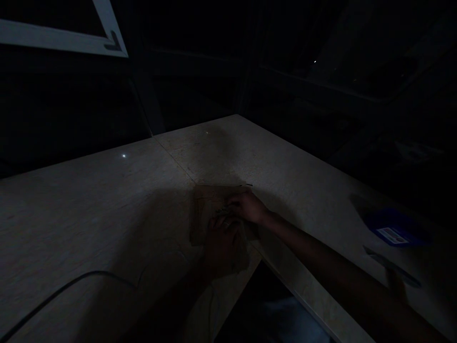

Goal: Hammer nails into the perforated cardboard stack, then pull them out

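Note:
A flat brownish board or piece of cardboard lies on the pale counter, and both hands are over it. Between the fingertips is a small, dark, speckled thing, too dim to name. My left hand rests low on the board with its fingers bent towards that thing; a ring shows on one finger. From the right, my right hand reaches in, its fingers curled and pressed together at the same spot. What either hand grips is hidden by the fingers and the darkness.
On the right lie a knife and a blue container with a white label. A dark cable curves across the left of the counter. The counter's inner corner edge is close below the hands. A white frame stands upper left.

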Available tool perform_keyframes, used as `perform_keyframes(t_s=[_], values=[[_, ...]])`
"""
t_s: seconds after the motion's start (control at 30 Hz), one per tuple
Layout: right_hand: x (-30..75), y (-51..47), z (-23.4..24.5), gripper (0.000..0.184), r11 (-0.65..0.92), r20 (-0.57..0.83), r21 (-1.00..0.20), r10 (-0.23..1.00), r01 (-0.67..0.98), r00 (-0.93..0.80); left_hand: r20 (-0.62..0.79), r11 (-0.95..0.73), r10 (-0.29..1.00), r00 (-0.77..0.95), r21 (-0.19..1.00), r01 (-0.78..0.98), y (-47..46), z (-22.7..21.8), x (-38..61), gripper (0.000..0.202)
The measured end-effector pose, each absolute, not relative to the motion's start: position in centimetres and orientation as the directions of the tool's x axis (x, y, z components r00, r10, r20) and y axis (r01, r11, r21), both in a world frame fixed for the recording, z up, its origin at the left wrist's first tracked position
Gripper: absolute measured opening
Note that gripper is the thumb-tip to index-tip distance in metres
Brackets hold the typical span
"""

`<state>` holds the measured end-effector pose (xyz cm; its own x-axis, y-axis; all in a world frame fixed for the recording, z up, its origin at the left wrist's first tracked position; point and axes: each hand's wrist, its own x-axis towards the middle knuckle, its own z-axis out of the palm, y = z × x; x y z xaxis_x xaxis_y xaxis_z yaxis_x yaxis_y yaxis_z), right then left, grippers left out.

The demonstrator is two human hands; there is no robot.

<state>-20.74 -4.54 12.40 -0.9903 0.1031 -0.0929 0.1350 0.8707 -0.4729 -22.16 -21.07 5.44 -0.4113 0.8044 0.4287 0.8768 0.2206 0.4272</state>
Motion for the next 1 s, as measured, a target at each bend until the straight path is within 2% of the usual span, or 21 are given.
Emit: perform_keyframes(t_s=[0.17, 0.33, 0.43, 0.57, 0.63, 0.8, 1.0], values=[[-20.4, -4.8, 11.7, 0.018, 0.824, -0.050, -0.545, 0.153, 0.155, -0.987, 0.417, 0.231, 0.812, -0.409, 0.413, 0.881, -21.1, 5.3, -22.2, 0.022], [-20.2, -5.8, 11.5, 0.020, 0.726, -0.051, -0.622, 0.337, 0.294, -0.940, 0.419, 0.231, 0.809, -0.413, 0.419, 0.878, -21.0, 5.2, -22.1, 0.021], [-20.3, -6.5, 11.9, 0.022, 0.737, -0.077, -0.563, 0.403, 0.374, -0.912, 0.411, 0.243, 0.808, -0.421, 0.418, 0.875, -21.0, 5.3, -22.1, 0.021], [-20.6, -7.1, 12.7, 0.027, 0.860, -0.109, -0.340, 0.365, 0.379, -0.925, 0.418, 0.246, 0.810, -0.411, 0.394, 0.886, -21.0, 5.2, -22.2, 0.022], [-20.7, -7.3, 13.0, 0.027, 0.884, -0.131, -0.292, 0.340, 0.364, -0.931, 0.419, 0.252, 0.810, -0.411, 0.384, 0.888, -21.0, 5.0, -22.2, 0.022], [-20.9, -7.0, 13.7, 0.025, 0.916, -0.159, -0.301, 0.225, 0.264, -0.961, 0.435, 0.239, 0.804, -0.405, 0.387, 0.891, -21.0, 4.9, -22.4, 0.023], [-20.8, -5.2, 13.5, 0.025, 0.926, -0.082, -0.375, 0.002, 0.032, -0.997, 0.409, 0.224, 0.816, -0.409, 0.428, 0.875, -21.1, 5.3, -22.3, 0.025]])
